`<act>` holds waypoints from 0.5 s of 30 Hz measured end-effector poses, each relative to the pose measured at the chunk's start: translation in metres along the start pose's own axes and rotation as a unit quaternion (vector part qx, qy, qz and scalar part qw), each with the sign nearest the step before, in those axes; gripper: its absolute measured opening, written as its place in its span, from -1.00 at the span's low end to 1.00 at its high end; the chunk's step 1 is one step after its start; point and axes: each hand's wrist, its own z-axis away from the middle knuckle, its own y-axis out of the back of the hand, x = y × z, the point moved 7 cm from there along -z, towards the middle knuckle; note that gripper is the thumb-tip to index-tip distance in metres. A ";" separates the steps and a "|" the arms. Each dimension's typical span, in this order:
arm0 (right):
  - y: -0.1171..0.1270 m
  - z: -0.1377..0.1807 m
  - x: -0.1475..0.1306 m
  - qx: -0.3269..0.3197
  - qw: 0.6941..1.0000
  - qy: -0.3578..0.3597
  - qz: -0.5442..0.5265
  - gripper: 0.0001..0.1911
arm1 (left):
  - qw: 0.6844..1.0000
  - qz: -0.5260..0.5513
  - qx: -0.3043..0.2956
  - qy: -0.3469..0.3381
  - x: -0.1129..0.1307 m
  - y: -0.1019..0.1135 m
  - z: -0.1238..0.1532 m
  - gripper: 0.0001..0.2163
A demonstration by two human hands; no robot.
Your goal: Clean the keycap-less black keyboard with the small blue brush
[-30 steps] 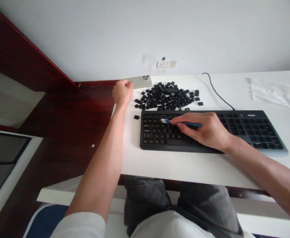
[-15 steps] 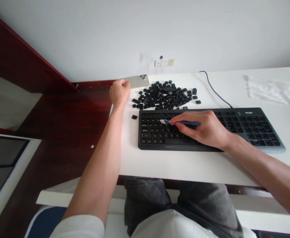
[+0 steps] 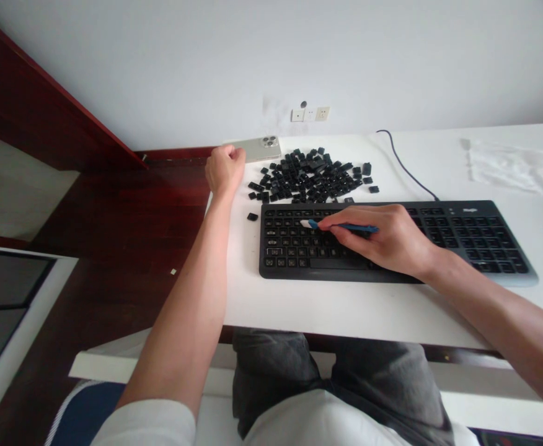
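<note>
Brush (image 3: 359,228) — on keyboard (image 3: 462,240), toward left edge

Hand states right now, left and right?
Left hand: closed in a fist beside the phone; contents cannot be told.
Right hand: closed on a blue brush, tip on the keyboard.

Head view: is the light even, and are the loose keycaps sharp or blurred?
Head view: soft, even light; only a faint shadow under the right hand on the keyboard; no glare on the white table; the keycaps are slightly soft, legends unreadable.
</note>
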 end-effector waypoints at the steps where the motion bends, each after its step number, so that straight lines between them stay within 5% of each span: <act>1: -0.001 0.000 0.000 -0.005 1.000 -0.001 0.001 -0.75 | 1.000 0.000 0.001 0.001 0.000 0.000 0.000 -0.79; 15: -0.004 0.000 -0.001 -0.013 1.000 0.003 0.000 -0.74 | 1.000 0.009 -0.008 0.004 -0.001 -0.002 0.000 -0.76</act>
